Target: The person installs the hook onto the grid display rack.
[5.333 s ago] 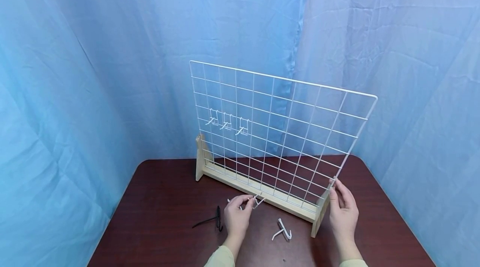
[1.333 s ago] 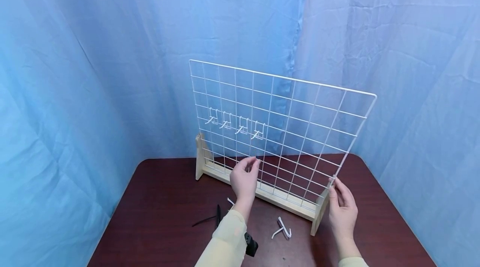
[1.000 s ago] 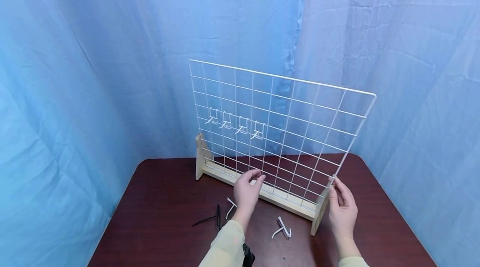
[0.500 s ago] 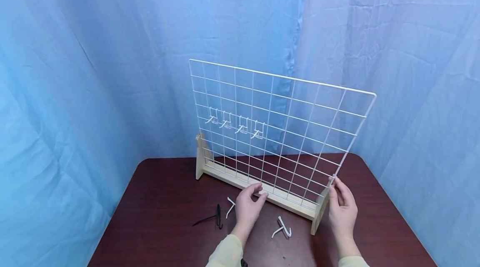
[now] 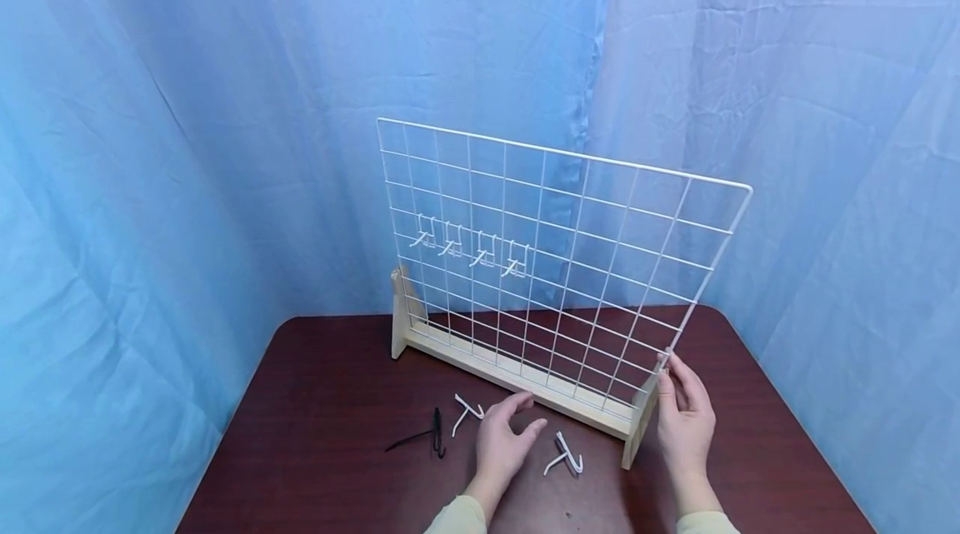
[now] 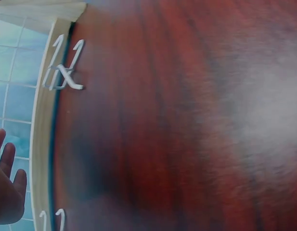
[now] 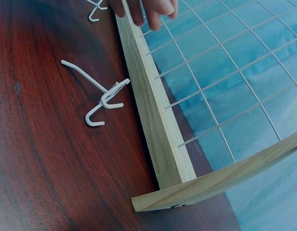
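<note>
In the head view, we see the left hand [image 5: 501, 442] with thumb and fingers parted, holding nothing, between two loose white hooks [image 5: 565, 456] on the table [image 5: 322, 417]; the right hand [image 5: 686, 417] pinches the right edge of the wire grid [image 5: 562, 152], where four hooks [image 5: 483, 258] hang. In the left wrist view, we see the left fingers spread. In the right wrist view, we cannot tell the right hand's hold.

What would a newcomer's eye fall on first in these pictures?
First, the large white wire grid standing in a pale wooden base on the dark red table, with four white hooks hanging in a row on its left half. Then the black hook, lying on the table left of the left hand.
</note>
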Motion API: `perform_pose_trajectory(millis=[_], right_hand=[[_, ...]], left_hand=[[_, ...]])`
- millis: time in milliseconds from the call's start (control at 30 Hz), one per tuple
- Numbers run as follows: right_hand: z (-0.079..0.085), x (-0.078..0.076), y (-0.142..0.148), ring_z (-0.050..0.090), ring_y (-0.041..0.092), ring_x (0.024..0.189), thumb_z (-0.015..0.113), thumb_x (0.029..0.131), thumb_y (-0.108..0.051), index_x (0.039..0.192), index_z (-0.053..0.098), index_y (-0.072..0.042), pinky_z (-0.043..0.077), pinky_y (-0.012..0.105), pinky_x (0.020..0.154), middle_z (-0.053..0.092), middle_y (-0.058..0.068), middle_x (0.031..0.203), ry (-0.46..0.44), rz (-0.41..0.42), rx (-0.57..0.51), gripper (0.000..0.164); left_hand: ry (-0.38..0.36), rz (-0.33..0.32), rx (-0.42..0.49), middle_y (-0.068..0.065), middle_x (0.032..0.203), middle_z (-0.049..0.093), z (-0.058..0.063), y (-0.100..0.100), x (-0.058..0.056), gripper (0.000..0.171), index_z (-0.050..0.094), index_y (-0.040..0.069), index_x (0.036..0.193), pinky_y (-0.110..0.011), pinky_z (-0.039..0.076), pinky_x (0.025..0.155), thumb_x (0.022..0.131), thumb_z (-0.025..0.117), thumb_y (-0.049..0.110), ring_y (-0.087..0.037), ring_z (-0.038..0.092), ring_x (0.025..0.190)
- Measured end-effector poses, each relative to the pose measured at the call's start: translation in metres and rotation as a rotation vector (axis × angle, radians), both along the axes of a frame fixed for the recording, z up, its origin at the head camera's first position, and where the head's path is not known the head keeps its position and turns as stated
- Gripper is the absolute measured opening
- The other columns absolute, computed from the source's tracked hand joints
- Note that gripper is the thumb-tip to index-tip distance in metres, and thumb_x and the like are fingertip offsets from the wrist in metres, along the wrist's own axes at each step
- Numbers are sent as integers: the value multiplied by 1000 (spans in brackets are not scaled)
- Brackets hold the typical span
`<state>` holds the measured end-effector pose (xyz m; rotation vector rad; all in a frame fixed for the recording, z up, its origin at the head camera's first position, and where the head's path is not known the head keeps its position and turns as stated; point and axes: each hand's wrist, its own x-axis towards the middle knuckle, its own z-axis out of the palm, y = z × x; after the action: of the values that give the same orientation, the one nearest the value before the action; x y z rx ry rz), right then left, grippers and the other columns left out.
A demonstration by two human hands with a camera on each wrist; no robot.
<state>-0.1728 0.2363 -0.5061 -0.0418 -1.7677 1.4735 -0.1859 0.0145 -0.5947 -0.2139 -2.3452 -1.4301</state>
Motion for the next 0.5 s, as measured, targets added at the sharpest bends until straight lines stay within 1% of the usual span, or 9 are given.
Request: perform_pose_trajectory(millis=[167, 367, 500], right_hand=[[0, 0, -1, 61, -4, 106, 55, 94, 13, 127, 58, 14, 47, 13, 90, 62, -18, 115, 8, 3, -6, 32], [1, 0, -1, 61, -5, 106, 55, 94, 13, 127, 58, 14, 47, 13, 90, 62, -17, 115, 13, 1, 4, 33], [0, 0, -1, 60, -6, 107, 56, 94, 12, 127, 58, 13, 47, 13, 90, 62, -17, 115, 10, -7, 19, 33]], left_hand=[[36, -29, -43, 1, 102, 74, -11, 0, 5, 42, 72, 11, 114, -33, 51, 85, 75, 86, 17, -17, 64, 96], [112, -6, -141, 3, 104, 73, -23, 1, 7, 47, 73, 15, 114, -32, 51, 86, 71, 89, 20, -17, 63, 99], [137, -6, -173, 4, 106, 73, -28, 2, 9, 49, 74, 15, 115, -34, 50, 89, 69, 90, 23, -18, 63, 103]])
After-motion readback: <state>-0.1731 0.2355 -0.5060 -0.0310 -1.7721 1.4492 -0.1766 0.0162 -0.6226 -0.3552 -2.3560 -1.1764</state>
